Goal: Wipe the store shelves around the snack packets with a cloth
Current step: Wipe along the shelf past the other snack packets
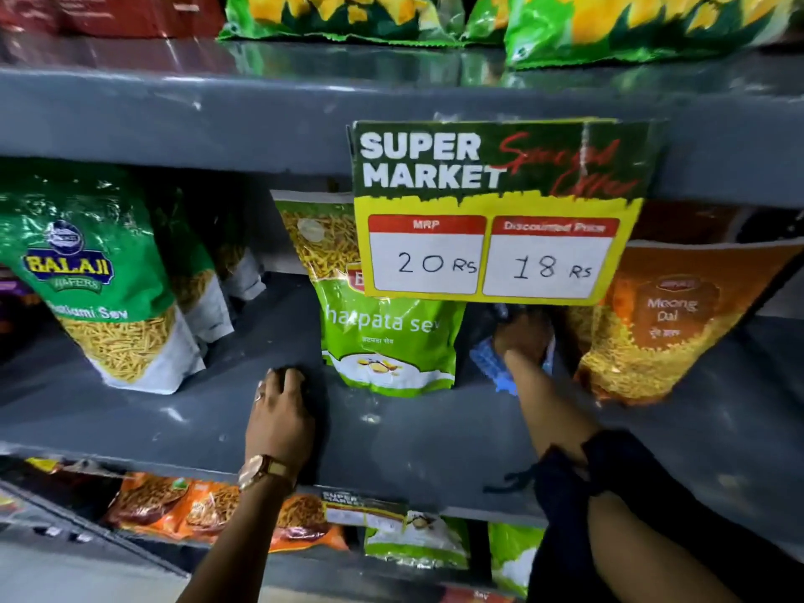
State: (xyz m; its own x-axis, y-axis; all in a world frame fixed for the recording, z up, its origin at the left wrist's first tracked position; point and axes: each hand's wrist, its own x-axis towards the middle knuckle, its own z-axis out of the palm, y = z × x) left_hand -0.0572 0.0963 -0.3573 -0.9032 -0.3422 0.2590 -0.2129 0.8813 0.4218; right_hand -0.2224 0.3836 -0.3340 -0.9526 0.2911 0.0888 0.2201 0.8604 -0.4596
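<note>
At nine o'clock a green Balaji sev packet (104, 276) stands on the grey middle shelf (413, 433), and the left hand (280, 411) rests flat on bare shelf near centre, fingers loosely spread and holding nothing. Just right, the Chatpata sev packet (387, 332) stands upright, and at three o'clock of it the right hand (522, 337) presses a blue cloth (491, 367) into the gap before the orange Moong Dal packet (670, 319) (fingers closed over the cloth, it seems). The wipe looks mid-stroke; next, I judge, drawing the cloth forward without toppling either packet.
</note>
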